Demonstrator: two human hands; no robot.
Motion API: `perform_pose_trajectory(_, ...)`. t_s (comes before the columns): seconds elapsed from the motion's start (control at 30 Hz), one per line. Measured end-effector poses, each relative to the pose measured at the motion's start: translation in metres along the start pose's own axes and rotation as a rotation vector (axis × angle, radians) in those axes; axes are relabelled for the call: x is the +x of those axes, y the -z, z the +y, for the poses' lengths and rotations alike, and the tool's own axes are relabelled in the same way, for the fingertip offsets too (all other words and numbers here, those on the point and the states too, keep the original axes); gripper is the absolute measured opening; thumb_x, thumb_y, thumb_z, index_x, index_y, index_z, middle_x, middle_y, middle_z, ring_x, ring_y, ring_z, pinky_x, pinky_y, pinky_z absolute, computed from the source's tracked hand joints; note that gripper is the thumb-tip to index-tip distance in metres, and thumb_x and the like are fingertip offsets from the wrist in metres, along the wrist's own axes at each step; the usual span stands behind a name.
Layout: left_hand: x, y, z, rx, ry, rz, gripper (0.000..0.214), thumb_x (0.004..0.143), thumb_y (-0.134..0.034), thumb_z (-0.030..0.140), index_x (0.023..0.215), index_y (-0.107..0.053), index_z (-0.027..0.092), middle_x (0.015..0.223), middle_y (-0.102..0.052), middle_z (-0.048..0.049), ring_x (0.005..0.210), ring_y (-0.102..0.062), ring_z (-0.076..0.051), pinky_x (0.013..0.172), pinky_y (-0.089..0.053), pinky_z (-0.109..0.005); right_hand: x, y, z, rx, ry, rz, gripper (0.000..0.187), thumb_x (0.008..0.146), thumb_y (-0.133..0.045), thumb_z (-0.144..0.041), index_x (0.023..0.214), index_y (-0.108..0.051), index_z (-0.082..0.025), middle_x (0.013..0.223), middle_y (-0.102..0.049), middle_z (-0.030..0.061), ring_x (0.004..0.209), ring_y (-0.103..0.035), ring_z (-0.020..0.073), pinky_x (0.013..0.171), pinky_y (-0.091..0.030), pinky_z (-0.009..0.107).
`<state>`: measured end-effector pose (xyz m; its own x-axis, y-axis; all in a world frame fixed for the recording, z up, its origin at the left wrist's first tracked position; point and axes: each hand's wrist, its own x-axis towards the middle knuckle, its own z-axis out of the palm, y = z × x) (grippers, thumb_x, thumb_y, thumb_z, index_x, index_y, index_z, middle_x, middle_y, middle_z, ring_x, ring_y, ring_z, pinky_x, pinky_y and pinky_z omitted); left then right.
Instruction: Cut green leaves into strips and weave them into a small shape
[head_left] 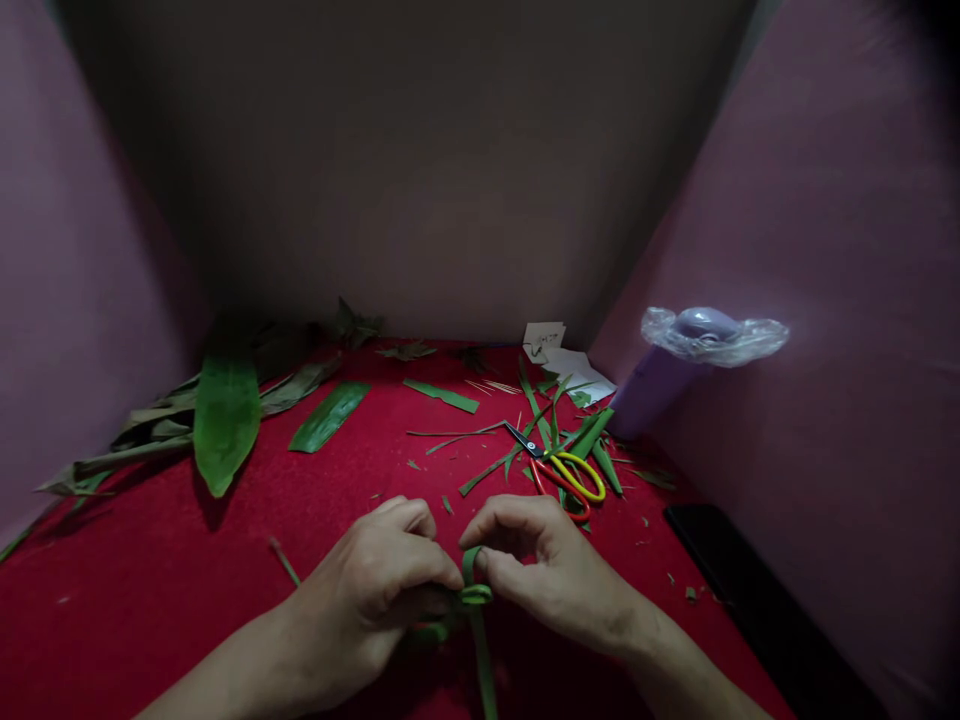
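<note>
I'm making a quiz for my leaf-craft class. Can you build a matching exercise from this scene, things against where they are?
Things:
1. narrow green leaf strip
2. red-and-yellow-handled scissors
3. broad whole green leaf
4. white paper scraps

Places:
A. far left of the red cloth
B. pinched between the left hand and right hand
C. back right, by the wall
D. among leaf trimmings, just beyond the right hand

Pairs: 1-B, 2-D, 3-A, 4-C

Red-and-yellow scissors (561,472), large green leaf (225,418), white paper (559,355), black phone (739,580)
</note>
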<state>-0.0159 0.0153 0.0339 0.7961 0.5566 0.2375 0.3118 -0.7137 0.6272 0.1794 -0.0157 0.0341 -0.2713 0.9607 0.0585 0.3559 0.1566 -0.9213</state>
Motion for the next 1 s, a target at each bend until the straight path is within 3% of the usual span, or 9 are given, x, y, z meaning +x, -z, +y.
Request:
perform_pose_trajectory(0.17, 0.001, -0.002, -0.003, 0.156, 0.025, -0.01, 0.02, 0.083, -0.046, 0.011, 0.077, -0.064, 0.019, 0.064, -0.05, -0.0016, 0.064, -0.043, -0.015, 0.059, -0.03, -0.028, 0.0, 0.001, 0.004, 0.139, -0.124, -0.067, 0.014, 0.078, -0.055, -0.017, 0.088, -0.064, -0.017, 0.067, -0.058, -0.0011, 0.055, -0.052, 0.0089, 0.046, -0.039, 0.018)
perform_pose_trajectory(0.27, 0.002, -0.001, -0.004, 0.176, 0.057, 0.021, 0.019, 0.085, -0.047, 0.016, 0.079, -0.064, 0.02, 0.065, -0.052, -0.0024, 0.065, -0.044, -0.016, 0.058, -0.03, -0.027, 0.0, 0.001, 0.006, 0.214, -0.121, -0.067, 0.016, 0.08, -0.055, -0.02, 0.093, -0.063, -0.016, 0.07, -0.059, 0.0001, 0.058, -0.057, 0.0106, 0.048, -0.044, 0.02)
perform_pose_trajectory(0.43, 0.002, 0.0, -0.004, 0.202, 0.081, 0.087, 0.019, 0.086, -0.047, 0.022, 0.08, -0.066, 0.02, 0.062, -0.053, -0.0021, 0.063, -0.044, -0.016, 0.056, -0.03, -0.027, -0.002, 0.001, 0.003, 0.074, 0.019, 0.003, 0.015, 0.081, -0.056, -0.019, 0.094, -0.064, -0.018, 0.08, -0.061, 0.0028, 0.069, -0.058, 0.013, 0.061, -0.048, 0.025)
perform_pose_trajectory(0.67, 0.001, 0.0, -0.004, 0.211, 0.161, 0.196, 0.016, 0.084, -0.049, 0.017, 0.082, -0.065, 0.02, 0.064, -0.053, -0.0015, 0.064, -0.047, -0.016, 0.058, -0.034, -0.027, -0.003, -0.003, -0.002, -0.029, 0.222, 0.116, 0.023, 0.081, -0.056, -0.012, 0.1, -0.064, -0.023, 0.09, -0.054, 0.0041, 0.08, -0.054, 0.0146, 0.073, -0.046, 0.029)
perform_pose_trajectory(0.8, 0.001, -0.002, -0.005, 0.122, 0.198, 0.246, 0.013, 0.082, -0.051, 0.015, 0.083, -0.063, 0.02, 0.069, -0.055, -0.0011, 0.068, -0.051, -0.016, 0.061, -0.039, -0.027, -0.003, -0.006, 0.002, -0.023, 0.289, 0.148, 0.028, 0.082, -0.055, -0.014, 0.107, -0.061, -0.026, 0.091, -0.05, 0.0038, 0.079, -0.053, 0.0142, 0.074, -0.047, 0.03)
perform_pose_trajectory(0.9, 0.002, -0.005, -0.007, 0.011, 0.227, 0.321, 0.023, 0.079, -0.054, 0.012, 0.1, -0.059, 0.021, 0.081, -0.059, -0.0024, 0.076, -0.055, -0.017, 0.066, -0.043, -0.028, -0.003, -0.009, 0.004, -0.067, 0.393, 0.153, 0.033, 0.084, -0.049, -0.012, 0.112, -0.059, -0.026, 0.093, -0.049, 0.0052, 0.083, -0.053, 0.0157, 0.073, -0.048, 0.032)
perform_pose_trajectory(1.0, 0.002, -0.006, -0.008, -0.058, 0.193, 0.331, 0.028, 0.079, -0.053, 0.012, 0.103, -0.061, 0.024, 0.074, -0.057, 0.0, 0.071, -0.055, -0.015, 0.062, -0.043, -0.027, -0.001, -0.009, 0.001, -0.112, 0.476, 0.136, 0.037, 0.084, -0.045, -0.008, 0.116, -0.056, -0.023, 0.097, -0.048, 0.0077, 0.087, -0.053, 0.0169, 0.073, -0.049, 0.032)
